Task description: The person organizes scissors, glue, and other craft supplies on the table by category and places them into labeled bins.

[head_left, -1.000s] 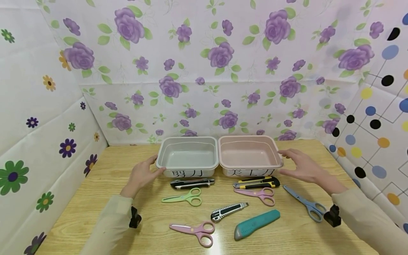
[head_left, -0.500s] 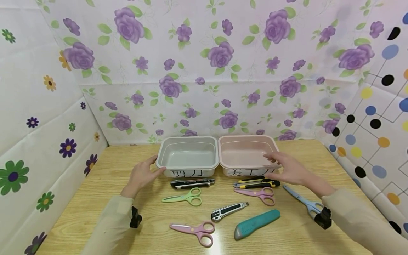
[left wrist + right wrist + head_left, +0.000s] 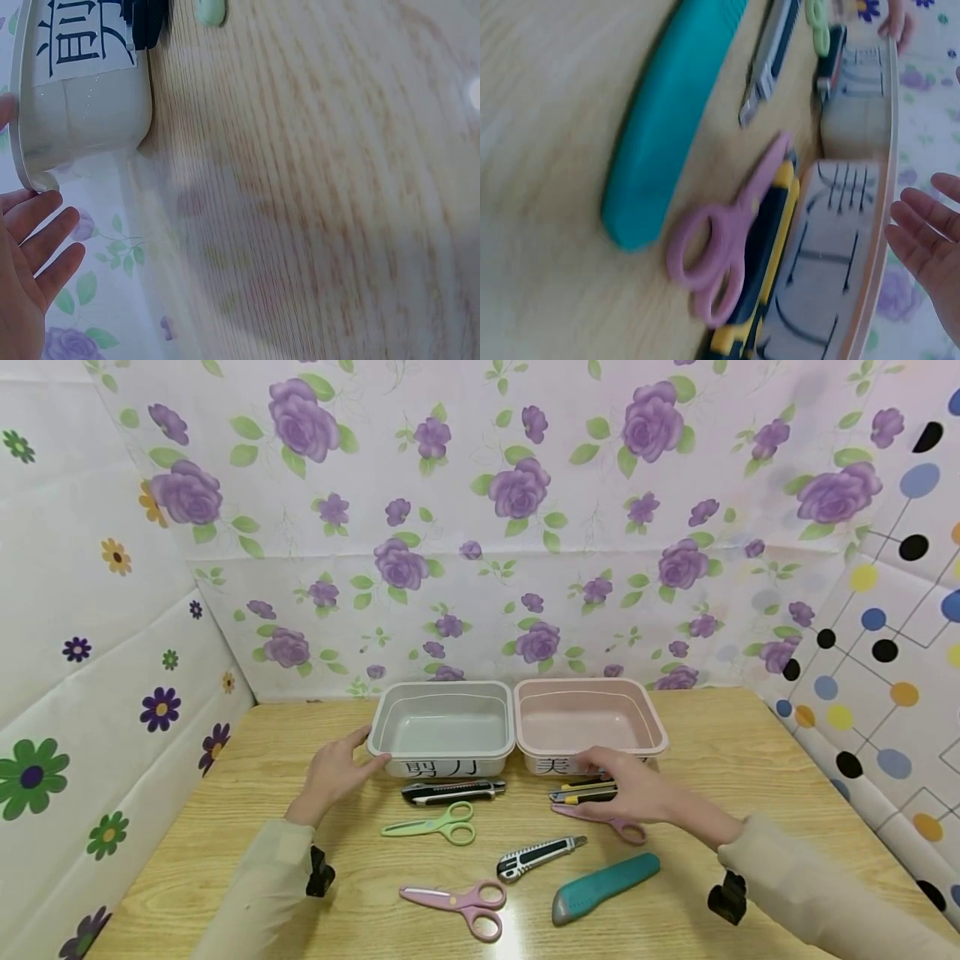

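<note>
Grey tub (image 3: pixel 442 766), smooth, round-cornered; left hand (image 3: pixel 336 774) at its rim, fingers relaxed, touching. Pink tub (image 3: pixel 555 766), adjoining. Right hand (image 3: pixel 630 789), fingers loosely spread, holding nothing, above yellow cutter (image 3: pixel 765 244) and pink scissors (image 3: pixel 742 214), both before pink tub. Right wrist view shows both scissor loops; head view, one. Table (image 3: pixel 337 927): wood-grained. Backdrop (image 3: pixel 465 510): creased, purple-flowered.

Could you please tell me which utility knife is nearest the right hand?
The yellow-and-black knife, which the right hand partly hides from above; the teal knife, silver knife and black knife lie farther away.
</note>
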Demonstrator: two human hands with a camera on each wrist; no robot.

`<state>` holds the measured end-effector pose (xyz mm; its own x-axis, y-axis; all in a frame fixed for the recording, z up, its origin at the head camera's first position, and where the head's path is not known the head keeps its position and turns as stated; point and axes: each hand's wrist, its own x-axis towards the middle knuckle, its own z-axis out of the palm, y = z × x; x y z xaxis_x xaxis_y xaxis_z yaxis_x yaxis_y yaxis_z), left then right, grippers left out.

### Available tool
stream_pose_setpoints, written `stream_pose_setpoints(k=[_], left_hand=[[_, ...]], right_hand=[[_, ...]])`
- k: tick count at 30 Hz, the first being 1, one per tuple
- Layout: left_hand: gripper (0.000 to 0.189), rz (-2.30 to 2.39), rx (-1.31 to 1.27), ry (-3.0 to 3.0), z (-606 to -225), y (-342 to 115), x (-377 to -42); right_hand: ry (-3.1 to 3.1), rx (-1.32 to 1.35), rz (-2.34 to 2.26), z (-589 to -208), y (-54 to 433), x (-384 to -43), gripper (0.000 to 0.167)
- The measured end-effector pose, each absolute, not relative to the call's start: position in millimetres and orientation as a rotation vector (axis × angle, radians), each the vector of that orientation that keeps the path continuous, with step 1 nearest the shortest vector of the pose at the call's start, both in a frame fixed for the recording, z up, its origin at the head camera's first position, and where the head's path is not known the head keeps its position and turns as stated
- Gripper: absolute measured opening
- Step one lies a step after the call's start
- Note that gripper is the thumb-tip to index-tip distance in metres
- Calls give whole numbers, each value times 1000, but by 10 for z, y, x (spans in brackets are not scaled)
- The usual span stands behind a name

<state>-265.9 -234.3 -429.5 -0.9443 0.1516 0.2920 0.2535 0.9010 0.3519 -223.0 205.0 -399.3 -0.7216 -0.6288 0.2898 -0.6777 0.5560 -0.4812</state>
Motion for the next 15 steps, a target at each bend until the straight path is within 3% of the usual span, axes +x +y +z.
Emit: stream_pose_setpoints(k=[4, 15], left_hand=[[68, -570, -304, -2816, -4290, -2339, -2660], [68, -561, -303, -2801, -4294, -2335, -2655]], right_hand=[[-2705, 1192, 937, -4041, 1919, -2129, 49], [-2823, 1254, 1022, -4112, 1560, -1797, 59]])
